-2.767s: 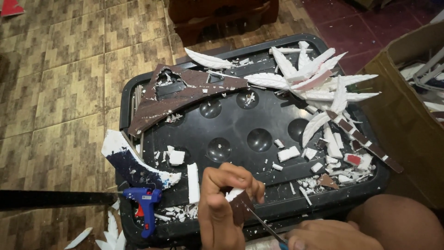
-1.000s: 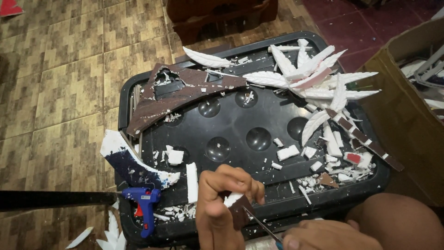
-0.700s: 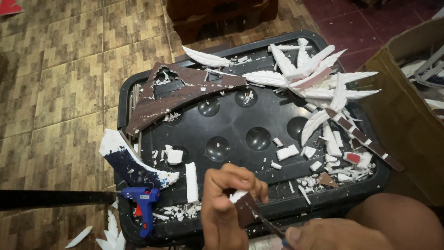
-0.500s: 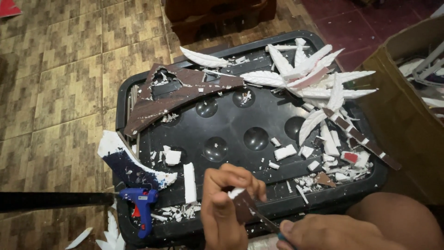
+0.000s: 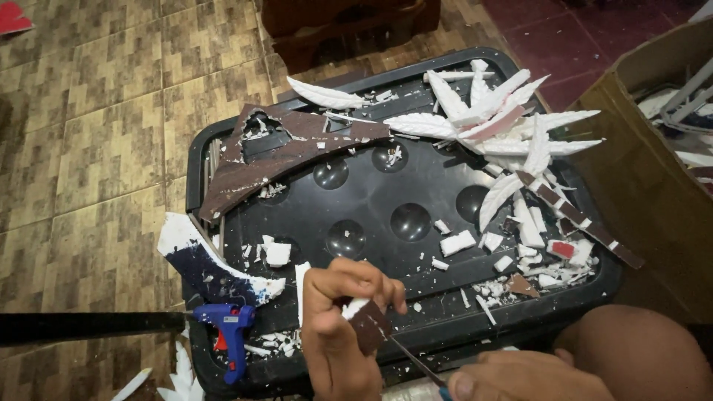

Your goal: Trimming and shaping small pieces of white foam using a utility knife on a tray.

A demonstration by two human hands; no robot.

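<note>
Left hand (image 5: 336, 334) fingers clamp a brown foam piece (image 5: 366, 323); right hand (image 5: 520, 377) grips a knife (image 5: 416, 360), mid-trim; steady slicing needed.

Glossy black plastic lid (image 5: 386, 200) (dimpled, smooth); matt white foam scraps (image 5: 457, 243); rough brown-faced foam piece (image 5: 368, 325).

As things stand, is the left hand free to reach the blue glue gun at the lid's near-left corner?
Probably not right away: the left hand is pinching a small brown-and-white foam piece that the right hand is cutting. The blue glue gun lies close beside it, with nothing between.
</note>
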